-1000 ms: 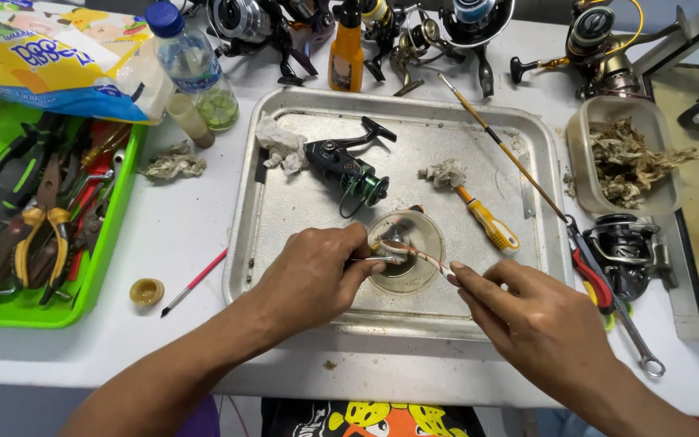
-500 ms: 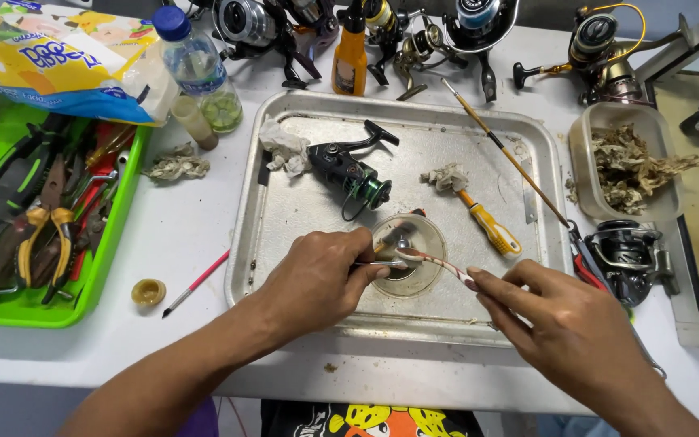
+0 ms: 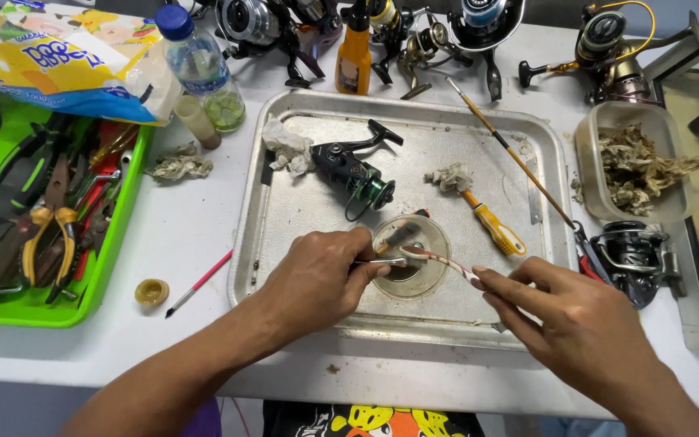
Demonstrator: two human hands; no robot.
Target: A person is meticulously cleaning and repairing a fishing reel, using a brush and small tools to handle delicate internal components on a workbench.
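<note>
The left hand (image 3: 317,279) pinches a thin metal pin (image 3: 383,261) between curled fingers, over a small round clear plastic cup (image 3: 411,257) at the dented steel tray's (image 3: 519,324) six o'clock. The right hand (image 3: 576,332) grips a slim pale-handled brush (image 3: 446,262), bristles meeting the pin. A black fishing reel (image 3: 353,174) lies toward eleven o'clock, a yellow-handled screwdriver (image 3: 491,226) toward two.

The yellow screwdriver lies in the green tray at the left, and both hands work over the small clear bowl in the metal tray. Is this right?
Not quite. The head view shows the yellow screwdriver lying in the metal tray, beside the clear bowl, not in the green tray. The rest holds: the left hand and right hand work over the bowl.
</note>
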